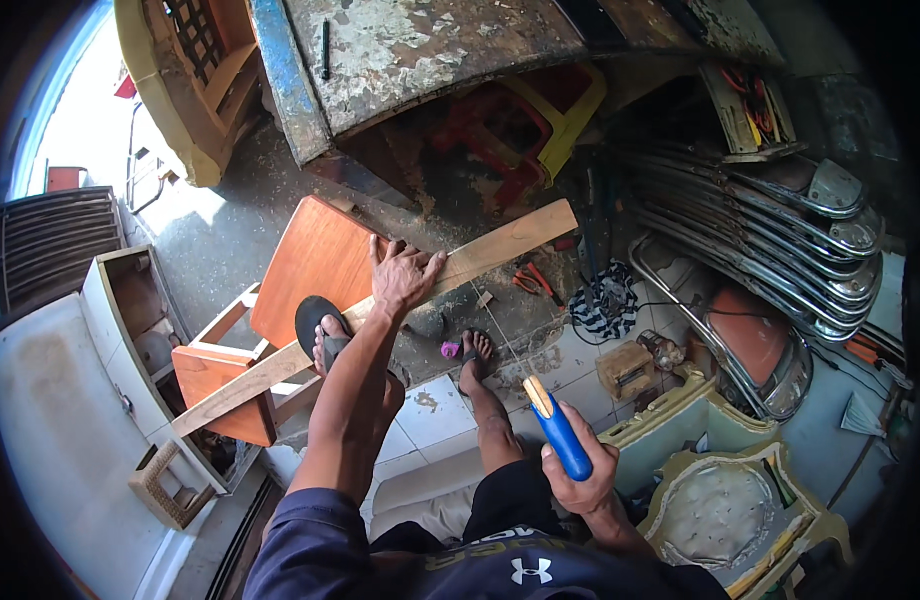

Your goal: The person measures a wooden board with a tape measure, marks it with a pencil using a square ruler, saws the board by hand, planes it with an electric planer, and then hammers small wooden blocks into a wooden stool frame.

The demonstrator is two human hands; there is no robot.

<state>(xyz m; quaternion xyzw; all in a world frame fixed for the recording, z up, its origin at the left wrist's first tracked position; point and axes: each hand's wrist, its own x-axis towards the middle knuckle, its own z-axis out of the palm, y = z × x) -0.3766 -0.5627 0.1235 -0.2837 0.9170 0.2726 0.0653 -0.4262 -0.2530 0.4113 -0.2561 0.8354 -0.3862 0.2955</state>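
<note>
A long wooden board (510, 240) lies slantwise across orange-brown wooden furniture (315, 265). My left hand (405, 275) presses down on the board, fingers spread, their tips near the orange panel's edge. My foot in a dark sandal (325, 335) rests near the board's middle. Lower right, my right hand (587, 465) is wrapped round the blue and wood-coloured handle of what appears to be a handsaw (562, 435). Its blade, seen edge-on, shows only as a thin line toward the board; whether it touches the wood I cannot tell.
Red-handled pliers (528, 281) and a striped cloth (605, 300) lie on the floor beyond my right hand. Stacked metal-framed chairs (760, 230) stand at the right. A worn workbench (430, 60) is ahead, a white cabinet (70, 380) at left, carved furniture frames (670, 440) lower right.
</note>
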